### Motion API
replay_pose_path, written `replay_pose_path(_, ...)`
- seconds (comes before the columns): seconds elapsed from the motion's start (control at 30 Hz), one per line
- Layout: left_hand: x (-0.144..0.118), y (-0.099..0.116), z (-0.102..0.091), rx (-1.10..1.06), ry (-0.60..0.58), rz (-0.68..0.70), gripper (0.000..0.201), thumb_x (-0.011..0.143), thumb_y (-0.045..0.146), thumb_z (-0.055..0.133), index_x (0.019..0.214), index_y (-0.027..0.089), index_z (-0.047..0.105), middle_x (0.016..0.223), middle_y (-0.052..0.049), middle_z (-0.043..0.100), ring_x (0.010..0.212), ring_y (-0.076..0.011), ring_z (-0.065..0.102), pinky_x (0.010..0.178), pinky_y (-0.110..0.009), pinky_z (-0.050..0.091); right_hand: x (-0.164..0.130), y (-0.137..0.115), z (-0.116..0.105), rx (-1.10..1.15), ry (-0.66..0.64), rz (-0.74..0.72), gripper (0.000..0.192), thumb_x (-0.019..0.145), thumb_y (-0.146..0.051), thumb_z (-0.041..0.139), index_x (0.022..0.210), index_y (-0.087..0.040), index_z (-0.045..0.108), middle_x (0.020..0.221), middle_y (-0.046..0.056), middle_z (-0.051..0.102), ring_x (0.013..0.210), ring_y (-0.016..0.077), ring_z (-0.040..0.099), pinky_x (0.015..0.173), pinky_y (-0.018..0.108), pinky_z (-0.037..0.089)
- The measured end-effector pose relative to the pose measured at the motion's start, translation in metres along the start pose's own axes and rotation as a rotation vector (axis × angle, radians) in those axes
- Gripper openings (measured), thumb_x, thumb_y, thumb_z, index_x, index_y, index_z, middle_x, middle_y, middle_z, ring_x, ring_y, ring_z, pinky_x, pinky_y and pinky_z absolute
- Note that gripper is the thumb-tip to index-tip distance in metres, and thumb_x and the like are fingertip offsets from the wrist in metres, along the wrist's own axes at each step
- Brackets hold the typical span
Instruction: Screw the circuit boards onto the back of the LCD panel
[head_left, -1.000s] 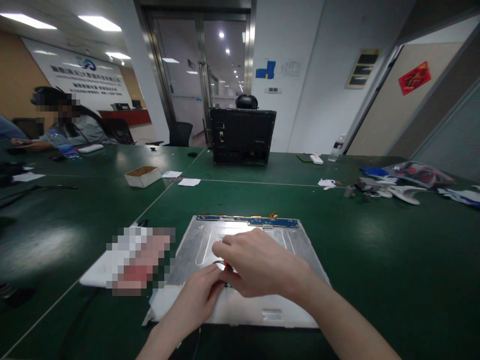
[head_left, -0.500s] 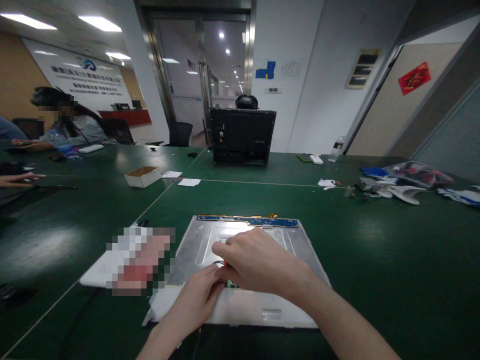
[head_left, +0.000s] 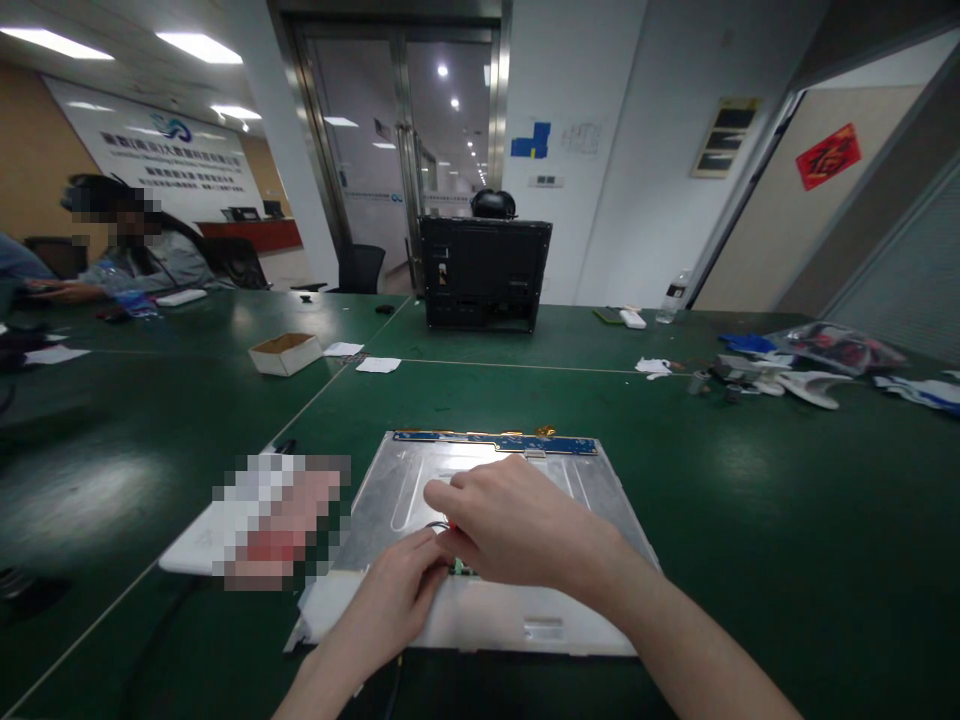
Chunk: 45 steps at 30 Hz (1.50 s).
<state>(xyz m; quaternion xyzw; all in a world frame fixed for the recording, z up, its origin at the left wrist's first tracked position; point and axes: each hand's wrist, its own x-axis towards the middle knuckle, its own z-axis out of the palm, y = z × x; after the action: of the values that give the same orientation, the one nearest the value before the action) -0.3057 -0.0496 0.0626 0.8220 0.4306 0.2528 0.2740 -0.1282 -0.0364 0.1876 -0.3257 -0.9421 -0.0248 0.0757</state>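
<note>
Right hand pinches a small red-tipped tool; left hand curls w/ fingertips touching it — both over the metal panel, near its front edge, panel's long side running left-right on the green table.

Dull brushed metal panel, glossy green table, matt cardboard box

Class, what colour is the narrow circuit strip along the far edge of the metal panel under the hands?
Blue with gold-coloured contacts: the circuit strip, seen in the head view.
</note>
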Motion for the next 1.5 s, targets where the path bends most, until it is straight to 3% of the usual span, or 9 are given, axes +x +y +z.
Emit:
replay_pose_path(0.37,-0.0005,-0.0014,0.0008,-0.018,-0.011,0.011,0.021,0.08,0.007,0.042,0.085,0.018,0.059,0.089,-0.005,0.062,0.087,-0.0198,0.057,0.077,-0.029,0.044,-0.0053,-0.0008,-0.0075,0.042,-0.05,-0.055,0.02,0.073,-0.026,0.053,0.09,-0.017,0.048,0.082,0.003,0.059,0.065,0.0147,0.052,0.047,0.028,0.024)
replay_pose_path(0.7,-0.0007,-0.0023,0.0026,0.001,-0.005,0.013,0.023,0.082,0.006,0.043,0.09,0.019,0.06,0.092,-0.004,0.063,0.086,-0.0179,0.059,0.075,-0.027,0.044,0.0003,0.0008,-0.0011,0.0,-0.023,0.018,0.01,0.085,-0.027,0.046,0.088,-0.019,0.05,0.073,0.001,0.062,0.06,0.0142,0.053,0.048,0.028,0.021)
replay_pose_path(0.97,-0.0008,-0.0036,0.0025,-0.015,0.004,0.025,0.022,0.081,0.005,0.043,0.087,0.019,0.059,0.091,-0.004,0.062,0.088,-0.0182,0.057,0.076,-0.027,0.044,-0.004,-0.0008,-0.0077,0.048,-0.057,-0.039,0.016,0.075,-0.025,0.053,0.089,-0.016,0.05,0.084,0.004,0.061,0.066,0.0147,0.054,0.048,0.028,0.025)
replay_pose_path(1.27,-0.0009,-0.0027,0.0025,0.002,0.014,0.012,0.022,0.082,0.007,0.044,0.09,0.019,0.061,0.092,-0.005,0.064,0.086,-0.0187,0.06,0.074,-0.027,0.045,0.0002,-0.0002,0.0003,-0.019,-0.018,0.013,0.013,0.086,-0.031,0.047,0.087,-0.019,0.051,0.073,0.002,0.062,0.062,0.0157,0.056,0.047,0.029,0.022)
replay_pose_path(1.5,0.0004,-0.0019,0.0024,-0.009,0.003,0.035,0.023,0.08,0.006,0.042,0.088,0.018,0.06,0.09,-0.005,0.062,0.087,-0.0191,0.058,0.077,-0.028,0.045,-0.005,-0.0009,-0.0085,0.051,-0.06,-0.039,0.017,0.076,-0.026,0.053,0.089,-0.016,0.051,0.084,0.005,0.062,0.066,0.0154,0.055,0.047,0.028,0.024)
